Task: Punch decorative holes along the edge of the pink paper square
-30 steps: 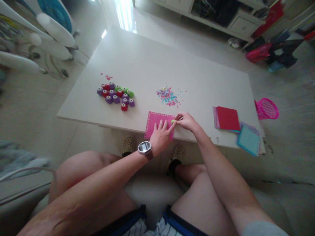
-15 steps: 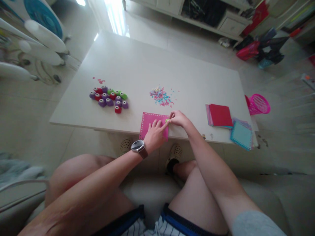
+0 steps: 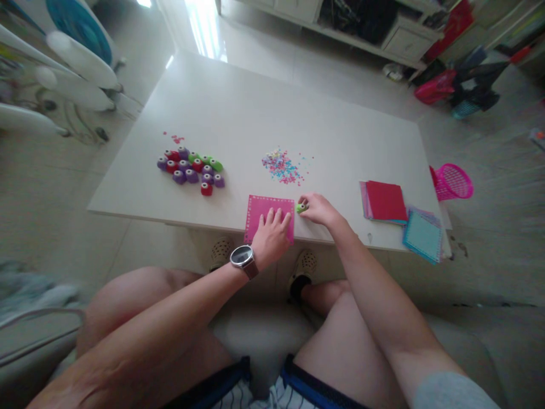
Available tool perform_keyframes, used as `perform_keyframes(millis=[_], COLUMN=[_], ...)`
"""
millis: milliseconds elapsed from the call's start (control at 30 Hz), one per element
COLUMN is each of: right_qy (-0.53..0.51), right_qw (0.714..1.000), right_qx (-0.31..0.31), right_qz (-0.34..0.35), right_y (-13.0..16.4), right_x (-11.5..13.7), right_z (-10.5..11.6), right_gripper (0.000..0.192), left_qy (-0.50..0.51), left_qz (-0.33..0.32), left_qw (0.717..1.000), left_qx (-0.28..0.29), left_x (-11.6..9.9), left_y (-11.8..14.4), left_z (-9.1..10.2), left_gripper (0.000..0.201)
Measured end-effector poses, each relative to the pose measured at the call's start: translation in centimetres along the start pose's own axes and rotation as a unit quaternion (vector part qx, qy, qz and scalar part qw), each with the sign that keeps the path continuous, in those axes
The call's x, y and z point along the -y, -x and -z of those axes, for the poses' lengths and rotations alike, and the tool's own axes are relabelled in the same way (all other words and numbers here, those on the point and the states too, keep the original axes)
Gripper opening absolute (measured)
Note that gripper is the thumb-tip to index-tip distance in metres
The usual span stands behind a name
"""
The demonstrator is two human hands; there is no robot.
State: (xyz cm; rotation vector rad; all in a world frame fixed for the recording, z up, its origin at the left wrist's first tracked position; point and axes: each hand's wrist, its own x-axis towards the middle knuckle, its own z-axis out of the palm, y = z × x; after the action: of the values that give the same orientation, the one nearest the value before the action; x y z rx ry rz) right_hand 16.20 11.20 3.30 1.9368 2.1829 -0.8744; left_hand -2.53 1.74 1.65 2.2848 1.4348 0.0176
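The left hand (image 3: 272, 237) lies spread on the pink paper (image 3: 256, 213), at the worktop's (image 3: 238, 113) near edge. Just beside it, the right hand's (image 3: 320, 209) grip pinches the green punch (image 3: 301, 208), which has slipped off the paper's side, so that edge looks free.

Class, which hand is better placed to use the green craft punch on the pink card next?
Probably the right hand: it holds the green craft punch beside the pink card. The left hand rests spread on that card.

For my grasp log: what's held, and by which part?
The right hand holds a green punch, apparently by its right end; the left hand rests on the pink card.
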Motion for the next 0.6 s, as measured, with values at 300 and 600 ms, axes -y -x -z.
perform_keyframes(millis=[300, 600], right_qy=[0.073, -0.031], right_qw=[0.996, 0.999], right_qx=[-0.017, 0.025], right_qz=[-0.038, -0.005], right_y=[0.4, 0.7], right_x=[-1.8, -0.3], right_z=[0.7, 0.8], right_gripper=[0.029, 0.039], left_qy=[-0.014, -0.014], left_qz=[0.003, 0.016], left_qw=[1.000, 1.000], left_qx=[-0.005, 0.009], left_x=[-0.1, -0.5], left_y=[0.3, 0.4], left_z=[0.0, 0.4], left_gripper=[0.066, 0.066])
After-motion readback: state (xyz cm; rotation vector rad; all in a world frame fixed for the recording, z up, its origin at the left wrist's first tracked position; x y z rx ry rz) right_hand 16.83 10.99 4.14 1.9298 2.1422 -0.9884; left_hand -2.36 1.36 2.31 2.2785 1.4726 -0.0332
